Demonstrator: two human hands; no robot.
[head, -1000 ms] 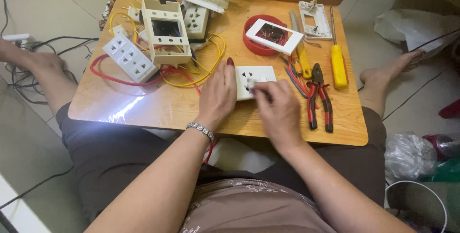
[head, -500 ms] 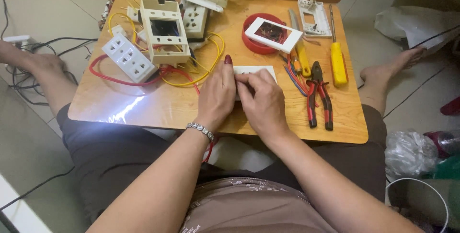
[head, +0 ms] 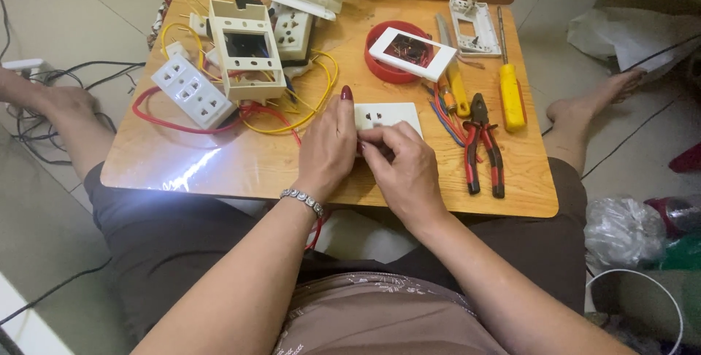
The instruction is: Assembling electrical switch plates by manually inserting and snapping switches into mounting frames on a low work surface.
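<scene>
**Both hands closed over the white socket plate at the table's front edge**

The white socket plate (head: 387,118) lies flat on the low wooden table (head: 219,165), near its front edge, with its socket holes facing up. A second ago the right hand (head: 405,161) lay beside the plate with most of the face exposed. It now sits over the near half, fingers curled onto the lower edge, so only the far strip with the holes shows. The left hand (head: 328,143) has kept its place against the plate's left side, thumb tucked in. The hands are together and touching, pinching the plate's near edge between them; what the fingertips grip underneath is hidden.

The plate itself has barely shifted. The work appears to have moved from steadying the plate to fine handling at its edge.

Right of the hands lie the red-handled pliers (head: 482,143) and a yellow screwdriver (head: 511,96), both untouched. The three-socket strip (head: 193,92) and open back box (head: 248,59) sit left among yellow and red wires (head: 303,110).
</scene>
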